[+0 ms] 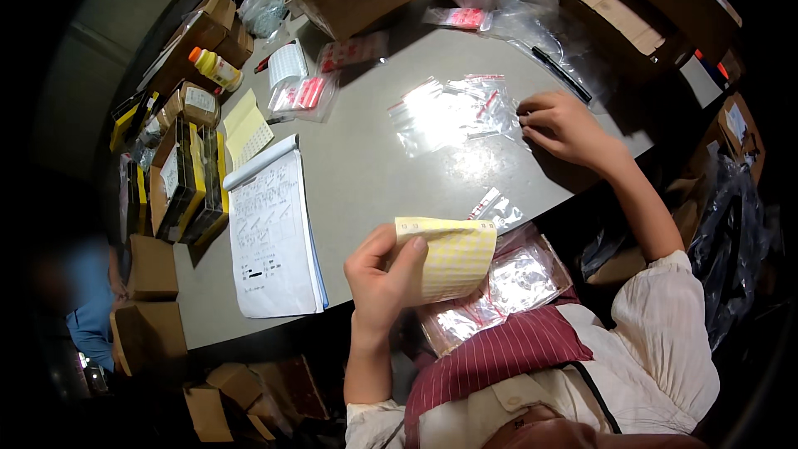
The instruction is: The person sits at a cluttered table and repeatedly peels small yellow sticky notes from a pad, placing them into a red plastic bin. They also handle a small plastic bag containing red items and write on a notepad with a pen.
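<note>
Yellow label sheet (457, 264), one, printed in rows; held in your left hand (382, 273) over the near table edge (357, 154).
Left grip: pinched, thumb on top (keep it at the margin, so the rows stay flat and readable). Right hand (572, 129): fingertips by the clear zip bags (453, 112), hold unclear; take bags singly, by the edge. Outlying: handwritten notepad (270, 233), left; black marker (562, 75), far right.
</note>
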The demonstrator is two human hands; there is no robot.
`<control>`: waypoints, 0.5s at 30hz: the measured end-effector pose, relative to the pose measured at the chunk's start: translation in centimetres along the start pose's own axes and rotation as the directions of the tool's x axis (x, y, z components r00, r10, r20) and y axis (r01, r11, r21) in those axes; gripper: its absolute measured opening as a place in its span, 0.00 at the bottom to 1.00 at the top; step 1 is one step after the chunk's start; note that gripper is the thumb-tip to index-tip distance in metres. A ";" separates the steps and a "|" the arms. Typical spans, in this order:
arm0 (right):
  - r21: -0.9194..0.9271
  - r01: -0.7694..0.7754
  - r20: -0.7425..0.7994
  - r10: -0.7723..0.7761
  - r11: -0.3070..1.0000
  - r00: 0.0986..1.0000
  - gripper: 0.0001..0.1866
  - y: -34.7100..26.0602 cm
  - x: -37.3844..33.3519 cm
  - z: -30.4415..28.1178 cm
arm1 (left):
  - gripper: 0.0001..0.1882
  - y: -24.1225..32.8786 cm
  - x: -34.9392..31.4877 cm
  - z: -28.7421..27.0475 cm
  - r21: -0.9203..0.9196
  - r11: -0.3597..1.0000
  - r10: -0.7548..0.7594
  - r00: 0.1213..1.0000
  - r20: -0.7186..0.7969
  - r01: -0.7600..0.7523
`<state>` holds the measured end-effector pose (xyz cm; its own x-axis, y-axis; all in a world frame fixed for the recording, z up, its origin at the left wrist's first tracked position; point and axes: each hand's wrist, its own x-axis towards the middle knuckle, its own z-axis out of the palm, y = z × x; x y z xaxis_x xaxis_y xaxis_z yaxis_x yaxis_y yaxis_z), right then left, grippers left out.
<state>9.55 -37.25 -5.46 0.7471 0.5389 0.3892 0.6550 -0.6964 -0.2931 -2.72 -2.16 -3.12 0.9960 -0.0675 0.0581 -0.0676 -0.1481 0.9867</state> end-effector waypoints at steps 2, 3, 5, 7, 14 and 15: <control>0.102 -0.095 0.072 0.088 0.990 0.993 0.11 -0.8 -0.6 -0.8 | 0.07 0.0 0.1 0.0 0.002 1.000 0.001 1.000 0.014 -0.001; 0.098 -0.096 0.071 0.089 0.991 0.993 0.12 -0.9 -0.9 -0.8 | 0.07 0.2 0.1 0.0 0.010 1.000 0.005 1.000 0.022 -0.005; 0.086 -0.099 0.067 0.094 0.991 0.993 0.14 -1.0 -1.5 -0.6 | 0.07 0.2 0.2 0.0 0.027 1.000 0.012 0.999 0.030 -0.013; 0.079 -0.127 -0.007 0.128 0.989 0.992 0.17 -1.7 -2.3 -0.9 | 0.07 0.1 0.0 -0.1 0.046 0.999 0.018 0.999 0.028 -0.020; -0.060 -0.057 0.053 0.060 0.997 0.997 0.20 -3.5 -3.9 -0.1 | 0.09 0.3 -0.6 -1.1 -0.167 0.982 -0.086 0.996 0.025 0.089; -0.007 -0.031 0.088 0.031 0.999 0.996 0.20 -4.4 -4.2 -0.2 | 0.10 0.9 -0.7 -1.4 -0.210 0.972 -0.101 0.994 0.035 0.106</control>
<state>3.52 -36.56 -5.64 0.7744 0.5564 0.3013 0.6308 -0.7160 -0.2991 -3.41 -0.89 -2.10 0.9951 -0.0863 -0.0474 0.0524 0.0560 0.9971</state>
